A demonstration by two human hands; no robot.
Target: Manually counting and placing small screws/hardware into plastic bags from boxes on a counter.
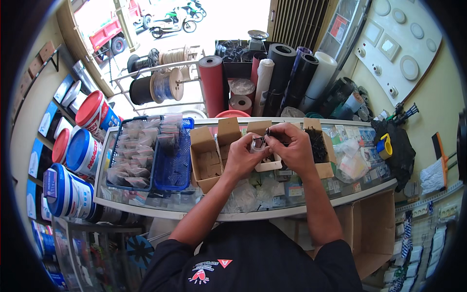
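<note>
My left hand [241, 157] grips a small clear plastic bag [258, 143], its mouth turned up. Just right of it, my right hand [292, 144] pinches a few small black screws [267, 134] at the bag's mouth. Below the hands stands a small white box [269, 166] with dark pieces in it. To the right, an open cardboard box [326, 170] holds many black screws [315, 146]. Open cardboard boxes [204, 160] stand to the left. A blue plastic basket [173, 171] and a dark basket [116, 160] hold filled zip bags [138, 149].
The glass display counter [153, 202] has a pale metal frame. Loose clear bags [245, 197] lie near its front edge, more plastic bags [350, 160] at the right. Beyond stand upright rolls [212, 87]; a yellow tape dispenser [385, 146] is far right. A large cardboard box [375, 230] is below right.
</note>
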